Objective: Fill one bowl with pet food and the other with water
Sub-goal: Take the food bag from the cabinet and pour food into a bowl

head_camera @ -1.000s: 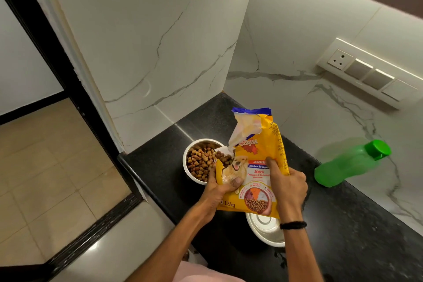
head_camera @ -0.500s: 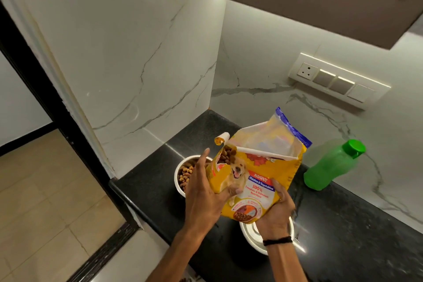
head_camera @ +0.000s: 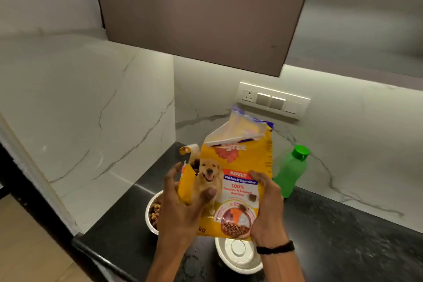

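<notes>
black stone countertop [head_camera: 343, 236], glossy and speckled, runs into a corner. white marble wall panels with grey veins on the left side [head_camera: 91, 121] and at the back [head_camera: 354, 144]. white switch plate [head_camera: 273, 101] on the back wall, one socket [head_camera: 248, 95] at its left end, rocker switches beside it. brown-grey overhead cabinet [head_camera: 201, 11] above, a lit strip [head_camera: 343, 78] under it. beige floor tiles [head_camera: 27, 247] lower left, beyond a dark frame [head_camera: 20, 192].

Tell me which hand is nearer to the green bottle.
Right. The right hand grips the food bag on the side facing the green bottle; the left hand holds its opposite side.
</notes>
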